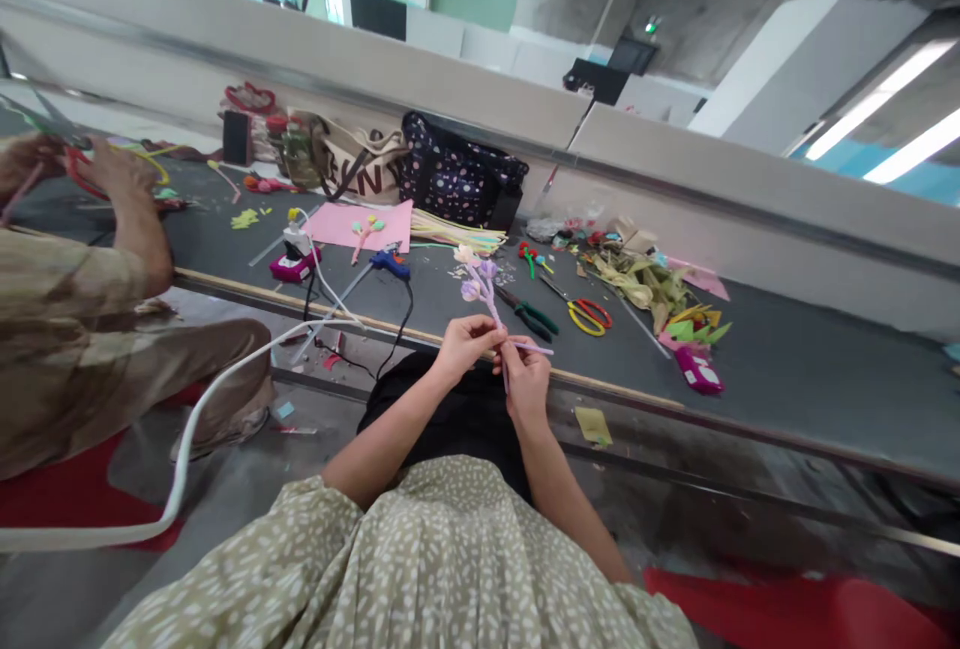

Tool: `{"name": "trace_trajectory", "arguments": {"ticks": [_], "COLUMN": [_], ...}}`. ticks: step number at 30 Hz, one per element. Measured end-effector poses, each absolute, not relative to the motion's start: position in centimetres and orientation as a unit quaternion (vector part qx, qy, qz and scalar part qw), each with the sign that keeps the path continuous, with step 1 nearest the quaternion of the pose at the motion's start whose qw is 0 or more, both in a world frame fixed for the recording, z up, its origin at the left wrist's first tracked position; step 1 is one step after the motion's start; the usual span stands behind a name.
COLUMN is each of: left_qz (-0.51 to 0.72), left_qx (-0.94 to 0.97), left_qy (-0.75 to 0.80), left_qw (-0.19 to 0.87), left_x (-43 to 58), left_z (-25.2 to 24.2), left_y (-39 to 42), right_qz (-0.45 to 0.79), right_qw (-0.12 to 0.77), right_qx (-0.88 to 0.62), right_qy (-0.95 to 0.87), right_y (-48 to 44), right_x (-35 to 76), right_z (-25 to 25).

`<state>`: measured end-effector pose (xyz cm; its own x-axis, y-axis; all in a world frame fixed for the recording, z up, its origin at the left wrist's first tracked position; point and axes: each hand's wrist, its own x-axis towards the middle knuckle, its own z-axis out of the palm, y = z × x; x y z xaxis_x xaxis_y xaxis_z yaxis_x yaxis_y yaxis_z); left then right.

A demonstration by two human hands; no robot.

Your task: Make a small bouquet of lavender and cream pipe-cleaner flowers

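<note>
Both my hands meet at the near edge of the table around a craft flower sprig (pixel 487 297) with a pale lilac stem and small lilac and cream blossoms. My left hand (pixel 466 344) pinches the stem from the left. Lower down, my right hand (pixel 527 374) has its fingers closed on the stem, and a thin lilac strip (pixel 538 349), which looks like a pipe cleaner, sticks out to the right from it. Just beyond lie dark-handled pliers (pixel 532 314) and scissors (pixel 589 317) with red and yellow handles.
A blue glue gun (pixel 391 264), a pink sheet (pixel 337 225) and bundled pale strips (pixel 457 232) lie left of the sprig. Husk-like leaves (pixel 645 284) are heaped right. A white cable (pixel 191 429) crosses low left. At far left, a co-worker's hands (pixel 112 169) hold red-handled scissors. Bags (pixel 465 174) stand behind.
</note>
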<state>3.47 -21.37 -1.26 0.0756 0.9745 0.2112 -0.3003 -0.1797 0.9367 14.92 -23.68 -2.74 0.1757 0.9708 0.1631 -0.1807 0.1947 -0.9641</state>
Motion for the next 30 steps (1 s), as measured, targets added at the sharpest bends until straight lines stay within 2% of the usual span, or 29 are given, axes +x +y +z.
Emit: {"name": "trace_trajectory", "arguments": {"ticks": [10, 21, 30], "left_qz": [0.626, 0.618, 0.603], "left_qx": [0.462, 0.443, 0.472], "left_qy": [0.365, 0.373, 0.355], "left_qw": [0.512, 0.532, 0.536], "left_x": [3.8, 3.4, 2.9], "left_z": [-1.4, -0.4, -0.4], "left_y": [-21.5, -21.6, -21.6], "right_qz": [0.38, 0.324, 0.375], "right_qw": [0.624, 0.611, 0.605], "right_qx": [-0.459, -0.476, -0.463], "right_qy": [-0.505, -0.542, -0.528], "right_y": [-23.9, -24.4, -24.4], "right_x": [15.3, 15.7, 15.9], "right_z": [-3.2, -2.4, -2.3]}}
